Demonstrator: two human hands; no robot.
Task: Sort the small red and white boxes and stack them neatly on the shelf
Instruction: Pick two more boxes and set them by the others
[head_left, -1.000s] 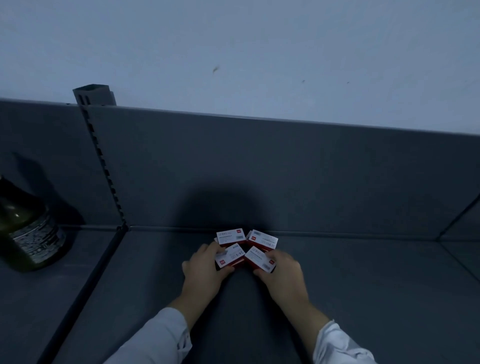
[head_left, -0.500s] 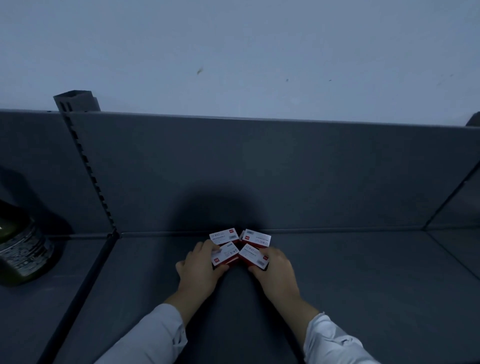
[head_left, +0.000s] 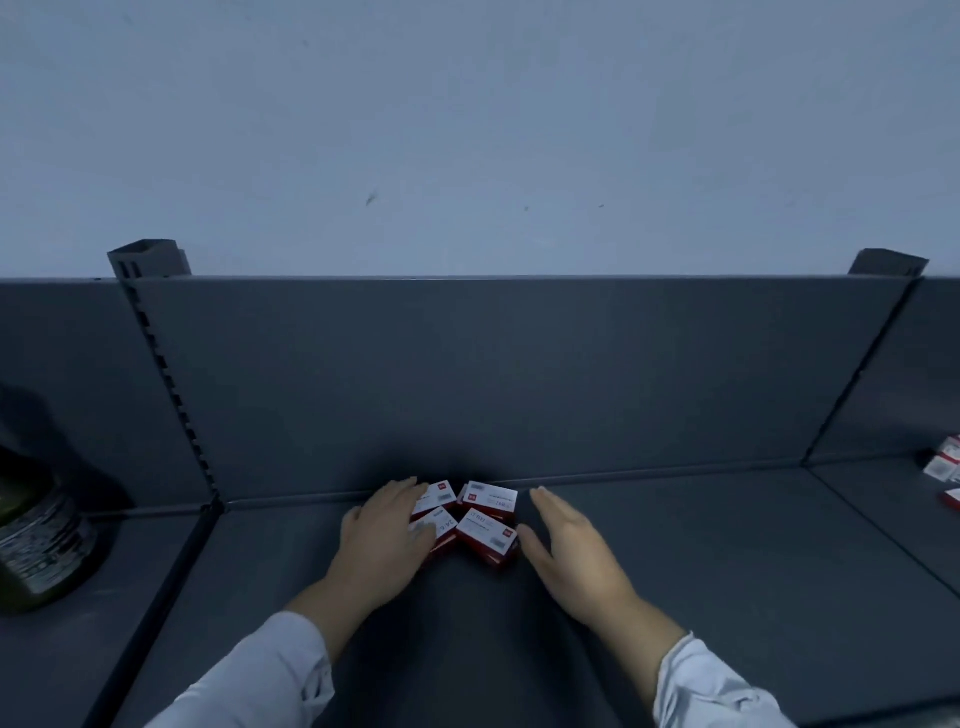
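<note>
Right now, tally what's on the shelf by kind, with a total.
Red and white boxes: 7 showing, 4 in the middle and 3 at the right edge, which are partly cut off; any underneath can't be counted
Dark bottle: 1
Total: 8

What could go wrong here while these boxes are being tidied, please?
The boxes sit askew, so a push from the open right hand might twist the front one instead of squaring it. The left hand covers the left pair, hiding misalignment there. The far boxes at the right edge could be missed.
</note>
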